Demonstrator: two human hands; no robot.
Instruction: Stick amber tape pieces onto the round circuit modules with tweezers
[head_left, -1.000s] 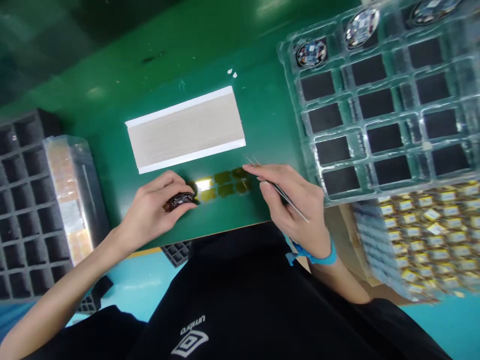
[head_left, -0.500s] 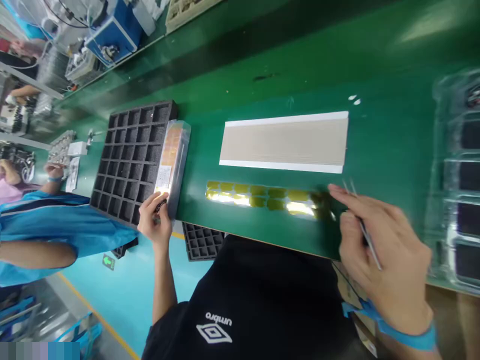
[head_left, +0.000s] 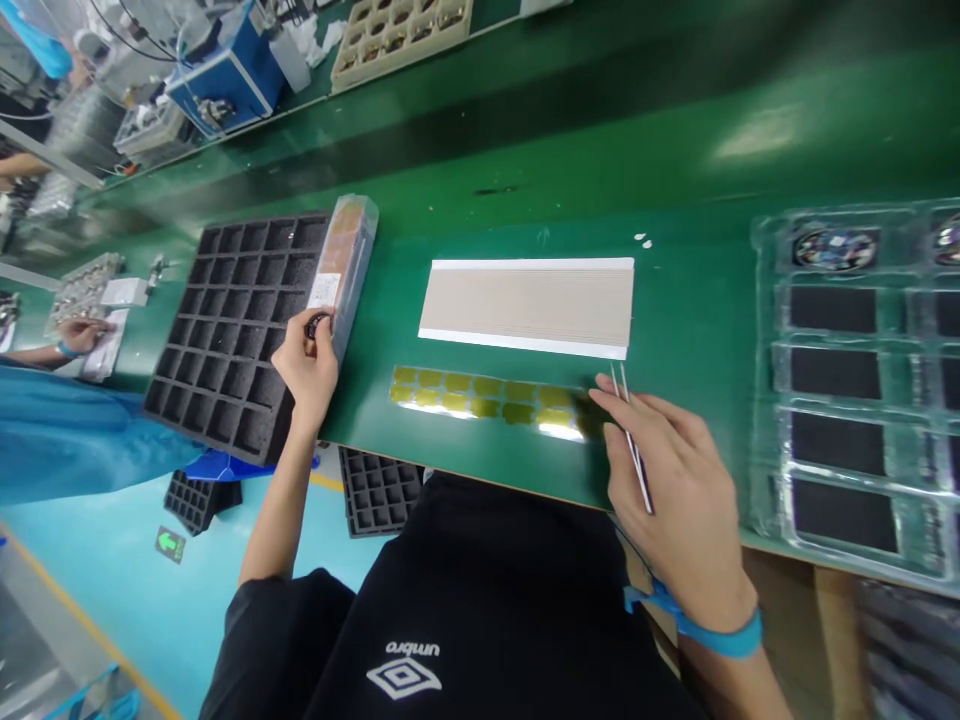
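My left hand [head_left: 306, 358] pinches a small round dark part [head_left: 318, 322] in front of a long clear plastic box [head_left: 352, 262] with a white label. On the right, my right hand [head_left: 667, 470] holds metal tweezers [head_left: 634, 450], their tips pointing away from me. Its index finger is at the right end of a strip of amber film stickers [head_left: 484, 397], whose end there is shaded. Behind the strip lies a beige sheet [head_left: 529, 305] with white edges; neither hand touches it.
A black compartment tray [head_left: 232, 330] stands at the left. At the right is a clear blister tray [head_left: 769, 400] with dark rectangular cells and a round shiny part. A beige tray of parts [head_left: 405, 40] sits at the back. A co-worker's hand [head_left: 84, 334] is at far left.
My view has swung to the right, so more of the blister tray shows. My left hand has risen along the clear box with the round part. The tweezers remain in my right hand.
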